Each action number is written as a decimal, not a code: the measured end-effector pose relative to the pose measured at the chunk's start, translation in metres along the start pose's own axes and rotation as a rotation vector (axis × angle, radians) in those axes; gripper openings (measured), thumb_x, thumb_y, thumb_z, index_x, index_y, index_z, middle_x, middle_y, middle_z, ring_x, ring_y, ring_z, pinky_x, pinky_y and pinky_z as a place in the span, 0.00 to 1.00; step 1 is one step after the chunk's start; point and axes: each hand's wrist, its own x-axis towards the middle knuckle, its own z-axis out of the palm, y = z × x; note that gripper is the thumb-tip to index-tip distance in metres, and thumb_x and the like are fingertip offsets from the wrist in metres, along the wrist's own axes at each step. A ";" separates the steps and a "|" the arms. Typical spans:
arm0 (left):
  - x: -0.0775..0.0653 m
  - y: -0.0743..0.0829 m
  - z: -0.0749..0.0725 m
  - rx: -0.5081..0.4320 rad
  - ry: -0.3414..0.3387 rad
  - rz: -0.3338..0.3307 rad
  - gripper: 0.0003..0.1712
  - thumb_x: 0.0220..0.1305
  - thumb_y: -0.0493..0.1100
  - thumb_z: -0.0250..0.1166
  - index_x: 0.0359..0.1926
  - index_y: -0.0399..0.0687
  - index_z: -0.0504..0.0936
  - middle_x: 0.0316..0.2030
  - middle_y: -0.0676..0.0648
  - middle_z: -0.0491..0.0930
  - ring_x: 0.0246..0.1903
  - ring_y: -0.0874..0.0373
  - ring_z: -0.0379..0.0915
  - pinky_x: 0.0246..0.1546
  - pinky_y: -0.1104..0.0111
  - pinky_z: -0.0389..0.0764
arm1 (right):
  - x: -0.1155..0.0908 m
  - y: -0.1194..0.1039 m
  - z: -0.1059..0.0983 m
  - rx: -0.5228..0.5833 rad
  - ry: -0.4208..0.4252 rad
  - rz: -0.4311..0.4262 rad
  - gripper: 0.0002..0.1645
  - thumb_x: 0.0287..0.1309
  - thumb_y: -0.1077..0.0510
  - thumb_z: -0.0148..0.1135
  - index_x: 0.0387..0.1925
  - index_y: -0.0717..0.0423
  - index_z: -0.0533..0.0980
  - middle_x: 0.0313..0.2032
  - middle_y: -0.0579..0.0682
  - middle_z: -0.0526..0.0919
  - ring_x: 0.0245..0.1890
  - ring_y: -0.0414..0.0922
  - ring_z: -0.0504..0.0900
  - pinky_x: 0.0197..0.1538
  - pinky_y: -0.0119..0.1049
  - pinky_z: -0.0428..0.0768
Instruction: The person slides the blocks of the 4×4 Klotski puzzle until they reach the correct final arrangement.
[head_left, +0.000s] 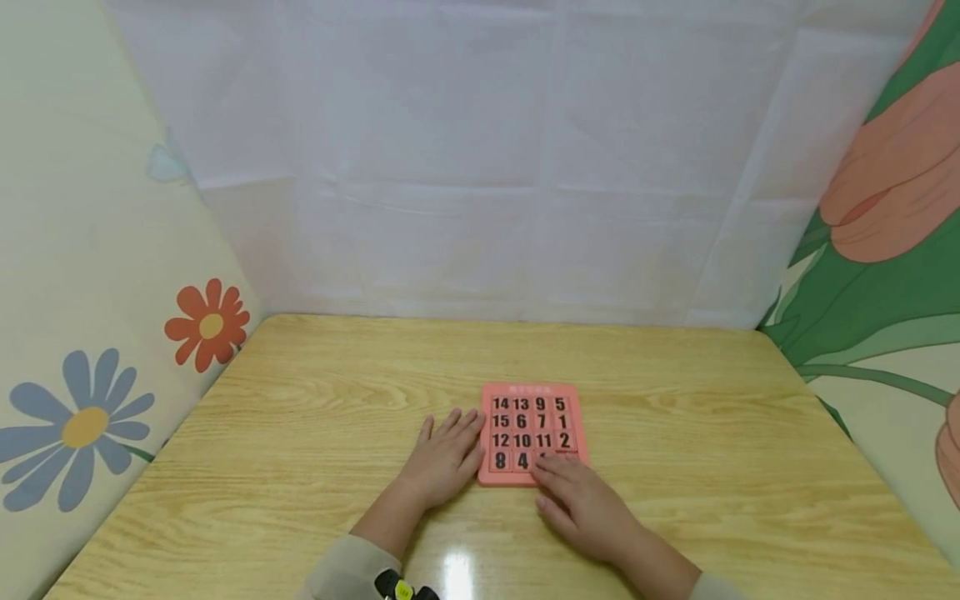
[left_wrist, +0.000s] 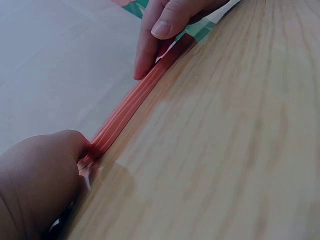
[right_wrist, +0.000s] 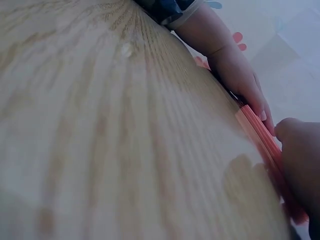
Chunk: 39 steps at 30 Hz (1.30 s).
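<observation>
A pink sliding number puzzle (head_left: 531, 431) lies flat on the table, its black-numbered tiles facing up. My left hand (head_left: 442, 460) rests beside its left edge, fingers extended and fingertips at the frame. From the lower right, my right hand (head_left: 588, 508) reaches over the bottom row with its fingertips on the tiles, hiding those right of the 4. A dark red strip shows just below the 2 tile (head_left: 565, 440). In the left wrist view the puzzle's ridged side (left_wrist: 125, 112) runs between both hands; the right wrist view shows that side (right_wrist: 260, 135) edge-on.
The wood-grain table (head_left: 300, 400) extends around the puzzle. A white cloth (head_left: 480, 167) hangs behind it, with flower-patterned panels (head_left: 82, 250) at the left and right. A dark band with a yellow-green mark (head_left: 405, 590) sits at the left sleeve.
</observation>
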 end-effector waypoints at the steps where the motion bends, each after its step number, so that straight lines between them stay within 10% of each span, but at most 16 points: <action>1: 0.000 0.000 0.000 0.000 -0.002 0.001 0.31 0.76 0.54 0.45 0.74 0.47 0.61 0.75 0.44 0.58 0.76 0.43 0.47 0.75 0.41 0.39 | 0.000 -0.001 0.000 -0.003 -0.004 0.000 0.26 0.69 0.47 0.53 0.63 0.53 0.75 0.65 0.49 0.75 0.66 0.49 0.73 0.68 0.51 0.70; 39: -0.001 0.001 -0.002 -0.003 -0.004 -0.012 0.31 0.76 0.54 0.45 0.74 0.48 0.60 0.75 0.45 0.58 0.76 0.44 0.47 0.75 0.42 0.39 | -0.015 0.014 -0.011 -0.016 0.018 0.069 0.23 0.67 0.49 0.56 0.59 0.53 0.77 0.63 0.48 0.78 0.65 0.47 0.75 0.71 0.53 0.66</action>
